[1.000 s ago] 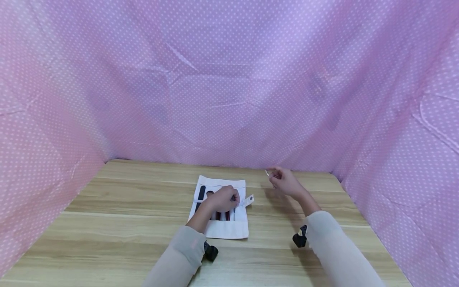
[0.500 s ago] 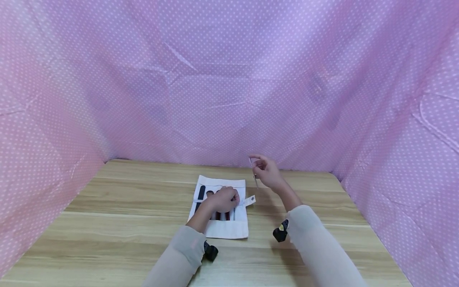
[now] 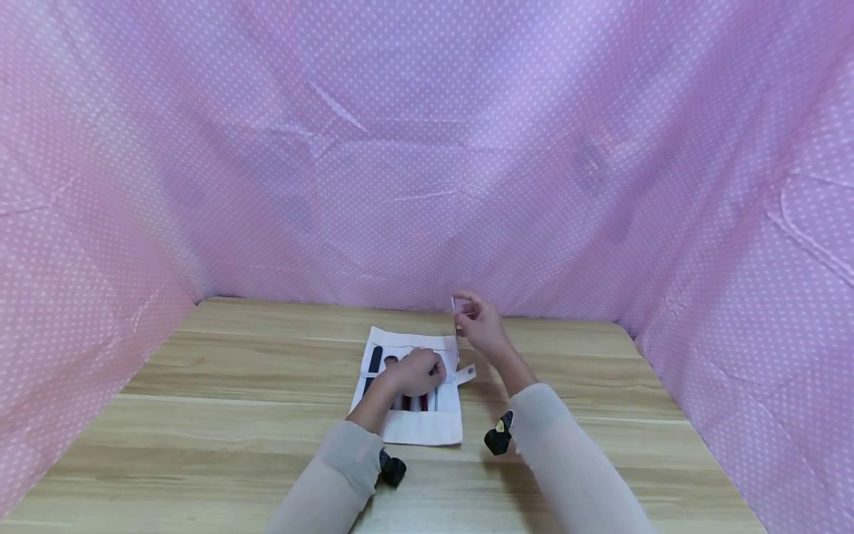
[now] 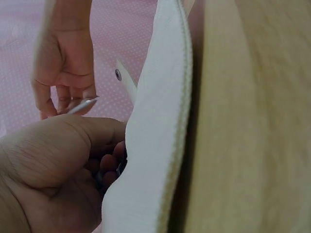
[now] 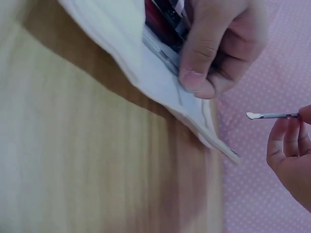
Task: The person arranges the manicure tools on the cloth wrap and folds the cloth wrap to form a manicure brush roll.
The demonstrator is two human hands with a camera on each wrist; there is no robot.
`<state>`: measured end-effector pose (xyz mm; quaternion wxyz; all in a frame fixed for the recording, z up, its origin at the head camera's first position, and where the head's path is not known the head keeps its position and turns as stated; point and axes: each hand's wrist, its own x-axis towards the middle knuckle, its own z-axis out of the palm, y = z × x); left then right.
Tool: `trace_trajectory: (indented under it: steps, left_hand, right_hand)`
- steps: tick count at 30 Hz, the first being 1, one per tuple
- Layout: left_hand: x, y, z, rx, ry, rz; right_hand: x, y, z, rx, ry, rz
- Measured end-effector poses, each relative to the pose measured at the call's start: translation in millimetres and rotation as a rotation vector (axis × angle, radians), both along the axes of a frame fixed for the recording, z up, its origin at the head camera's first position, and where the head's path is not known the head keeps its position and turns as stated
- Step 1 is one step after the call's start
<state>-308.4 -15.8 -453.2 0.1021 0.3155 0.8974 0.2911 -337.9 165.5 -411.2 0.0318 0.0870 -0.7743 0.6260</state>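
Note:
A white cloth tool roll [image 3: 423, 429] lies unrolled on the wooden table, with slim tools tucked in it. My left hand [image 3: 416, 371] is over its right half, fingers curled and thumb pinching at the cloth beside a thin metal tool [image 5: 160, 53]; I cannot tell which part of the cloth it pinches. Just beyond the roll's upper right corner, my right hand [image 3: 483, 326] is raised and pinches a cuticle pusher [image 5: 274, 115] by its shaft. The pusher's slanted, shiny end points away from the fingers. In the head view it stands nearly upright.
A black nail file [image 3: 376, 359] sits at the roll's left side. From the right edge sticks out a tab with a snap button [image 3: 466, 374]. Pink dotted cloth [image 3: 427, 185] rises behind and on both sides of the wooden table [image 3: 200, 415].
My right hand has moved left toward the tool roll, carrying the cuticle pusher, which has swung more upright. The left hand stays at the same spot on the roll.

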Motion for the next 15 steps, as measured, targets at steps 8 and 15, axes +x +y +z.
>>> trace_trajectory:
  steps: [8,15]
  left_hand:
    - [-1.5,-1.5,-4.3,0.058,-0.014,0.007]
    - [-1.9,-2.2,-5.5,0.067,-0.019,0.017]
  right_hand:
    - [-2.4,-0.1,-16.9,-0.016,-0.035,-0.059]
    - [-4.7,-2.8,-28.9,-0.045,-0.089,-0.104]
